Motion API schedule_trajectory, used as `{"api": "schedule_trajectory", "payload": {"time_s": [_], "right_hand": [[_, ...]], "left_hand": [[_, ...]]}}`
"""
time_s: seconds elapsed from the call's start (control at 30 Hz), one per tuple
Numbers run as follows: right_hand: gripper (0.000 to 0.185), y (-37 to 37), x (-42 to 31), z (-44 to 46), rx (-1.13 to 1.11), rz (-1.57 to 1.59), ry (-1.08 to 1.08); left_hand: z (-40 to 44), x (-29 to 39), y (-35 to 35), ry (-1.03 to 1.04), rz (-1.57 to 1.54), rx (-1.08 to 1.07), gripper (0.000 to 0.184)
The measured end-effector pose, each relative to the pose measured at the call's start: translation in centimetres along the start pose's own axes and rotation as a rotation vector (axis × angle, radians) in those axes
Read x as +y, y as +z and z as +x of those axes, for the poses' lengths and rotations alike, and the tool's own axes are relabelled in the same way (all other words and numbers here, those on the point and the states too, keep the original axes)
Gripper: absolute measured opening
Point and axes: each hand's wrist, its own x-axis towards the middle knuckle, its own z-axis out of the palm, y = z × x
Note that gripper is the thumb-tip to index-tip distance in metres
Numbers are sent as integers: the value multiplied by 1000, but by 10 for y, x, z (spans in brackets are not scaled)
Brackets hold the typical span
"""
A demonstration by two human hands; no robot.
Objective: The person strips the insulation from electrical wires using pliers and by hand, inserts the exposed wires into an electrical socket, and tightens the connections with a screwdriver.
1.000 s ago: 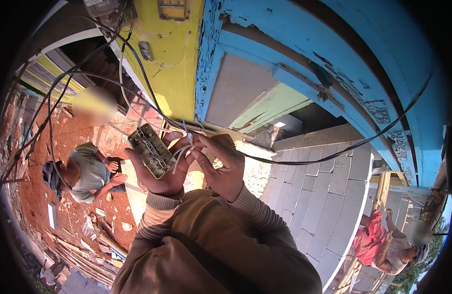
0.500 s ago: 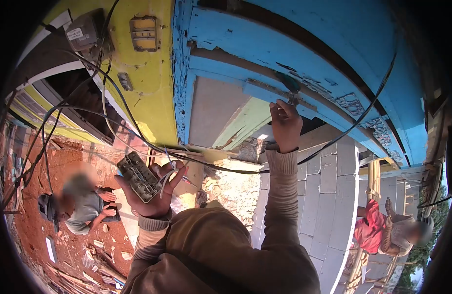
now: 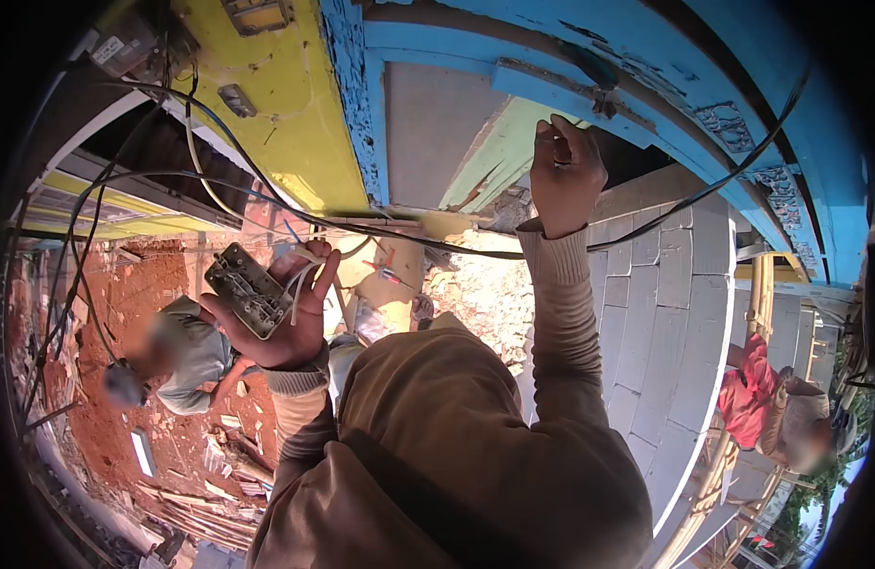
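Note:
My left hand (image 3: 291, 322) is closed around an opened socket box (image 3: 248, 289), its metal contacts facing up. Thin white cable ends (image 3: 305, 275) run between the same hand's fingers. My right hand (image 3: 568, 175) is raised beside the blue wooden beam, its fingers curled in a pinch; whether anything small is in them is hidden. Just above it, a dark-handled tool (image 3: 594, 71), possibly pliers, rests on the blue ledge (image 3: 570, 95), apart from my fingers.
A long black cable (image 3: 437, 247) sags across in front of me. A meter box (image 3: 144, 43) is fixed to the yellow wall (image 3: 286, 123). One person (image 3: 196, 365) is below left on red soil, another (image 3: 774, 398) at far right by bamboo poles (image 3: 760, 299). A screwdriver-like tool (image 3: 388, 273) lies below.
My right hand has come away from the dark-handled tool, which stays on the ledge. The whole view has shifted. My left hand keeps the socket box and the cable ends.

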Motion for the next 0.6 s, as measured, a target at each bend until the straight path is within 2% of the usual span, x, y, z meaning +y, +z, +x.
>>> {"api": "schedule_trajectory", "payload": {"time_s": [0.07,0.13,0.17,0.2,0.23,0.27,0.3,0.37,0.4,0.47,0.5,0.53,0.57,0.6], "right_hand": [[18,-2,-30,-45,-115,279,-75],[17,6,-46,-107,-311,478,-148],[14,6,-48,-135,-475,445,-240],[15,7,-53,-160,-679,411,-229],[15,18,-42,-195,-793,383,-286],[17,28,-21,-236,-1011,327,-284],[17,38,-3,-264,-1025,340,-277],[23,50,27,-308,-1376,168,-173],[23,56,39,-324,-1400,185,-201],[26,72,62,-340,-1349,120,-107],[26,85,69,-337,-1376,136,-139],[26,92,72,-335,-1444,83,5],[26,97,76,-333,-1509,19,152],[27,115,88,-336,-1584,-61,117]], "left_hand": [[-2,5,-9,11,61,56,79],[1,10,-13,29,53,-10,82],[2,13,-16,37,68,3,82],[2,14,-20,28,78,2,84],[1,15,-25,13,88,4,85],[2,18,-30,-10,187,-13,88],[4,16,-38,-10,197,5,88],[2,14,-56,-34,33,-153,92],[3,11,-61,-17,-60,-185,96],[3,16,-92,-94,-58,-145,109],[1,16,-104,-82,-158,-93,112],[1,15,-117,-66,-258,-43,116],[-6,14,-136,-52,-333,16,113],[-19,14,-167,17,-396,91,111]]}}
